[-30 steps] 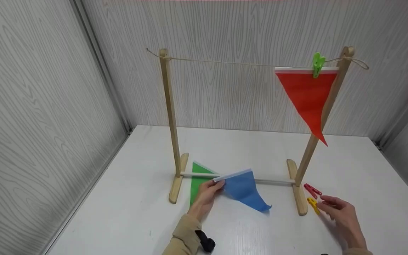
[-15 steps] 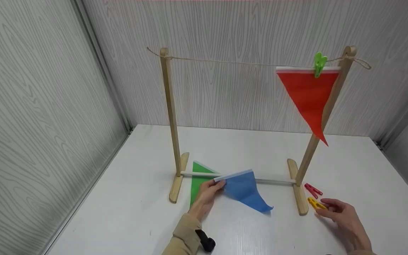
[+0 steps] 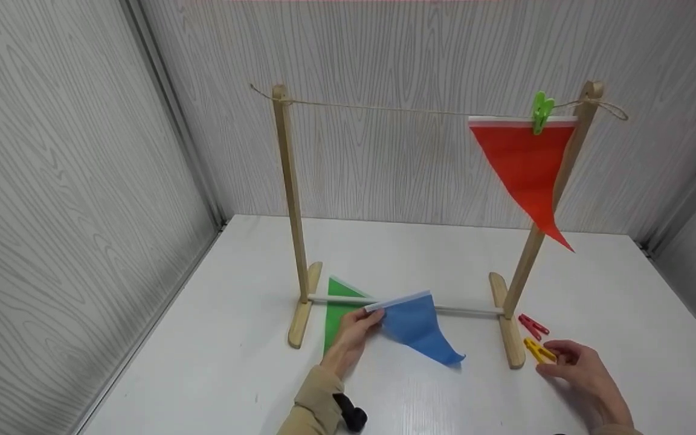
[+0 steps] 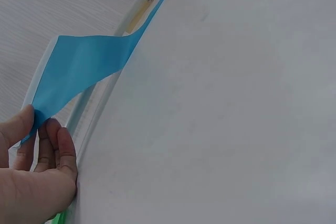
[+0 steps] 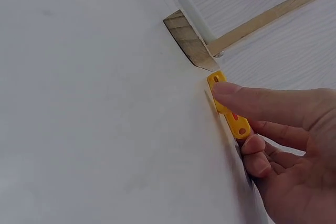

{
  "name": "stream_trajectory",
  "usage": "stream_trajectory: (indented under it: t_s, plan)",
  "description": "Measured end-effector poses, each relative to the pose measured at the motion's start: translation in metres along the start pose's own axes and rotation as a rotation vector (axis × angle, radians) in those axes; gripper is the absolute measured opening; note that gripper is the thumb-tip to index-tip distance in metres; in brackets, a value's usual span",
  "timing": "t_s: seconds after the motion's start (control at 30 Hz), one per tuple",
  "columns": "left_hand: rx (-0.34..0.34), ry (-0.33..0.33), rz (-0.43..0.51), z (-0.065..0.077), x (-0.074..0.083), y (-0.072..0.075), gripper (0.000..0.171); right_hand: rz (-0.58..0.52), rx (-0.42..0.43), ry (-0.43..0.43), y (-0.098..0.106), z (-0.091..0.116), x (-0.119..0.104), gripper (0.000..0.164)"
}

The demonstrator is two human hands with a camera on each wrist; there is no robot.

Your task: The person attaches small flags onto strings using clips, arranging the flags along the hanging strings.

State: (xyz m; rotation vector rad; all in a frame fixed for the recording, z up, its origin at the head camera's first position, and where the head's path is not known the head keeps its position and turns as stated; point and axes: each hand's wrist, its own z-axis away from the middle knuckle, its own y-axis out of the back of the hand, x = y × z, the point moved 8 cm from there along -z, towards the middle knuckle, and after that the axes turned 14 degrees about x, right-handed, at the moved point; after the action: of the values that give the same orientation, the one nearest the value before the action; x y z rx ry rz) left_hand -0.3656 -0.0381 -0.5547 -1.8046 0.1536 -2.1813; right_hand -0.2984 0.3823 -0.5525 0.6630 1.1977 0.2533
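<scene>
My left hand (image 3: 354, 332) pinches the white-edged corner of a blue triangular flag (image 3: 413, 323) between thumb and fingers. In the left wrist view the flag (image 4: 86, 61) hangs from the thumb, its tip trailing away. A green flag (image 3: 337, 305) lies partly under the stand's white bar, behind my left hand. At the right, my right hand (image 3: 586, 371) holds a yellow clothespin (image 3: 535, 348) low at the table, thumb and index finger around its handle end. The right wrist view shows the thumb laid over the clothespin (image 5: 239, 127). Just behind it lies a red clothespin (image 3: 532, 325).
A wooden stand with two posts (image 3: 290, 193) carries a string (image 3: 384, 109). From the string hangs a red flag (image 3: 526, 163), clipped by a green clothespin (image 3: 542, 113). The stand's right foot (image 3: 512, 344) is beside the yellow clothespin. Grey panels surround the white table (image 3: 215, 338).
My right fingers have closed in on the yellow clothespin, which has turned so its handles spread toward the hand. The red flag's tip has swung slightly right. My left hand stays in place.
</scene>
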Motion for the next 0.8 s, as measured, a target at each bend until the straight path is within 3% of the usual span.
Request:
stream_trajectory:
  t_s: [0.8]
  plan:
    - [0.002, 0.004, 0.000, 0.0027, 0.0016, -0.0006, 0.030, -0.005, -0.002, 0.021, -0.0010, 0.0002, -0.0008, 0.060]
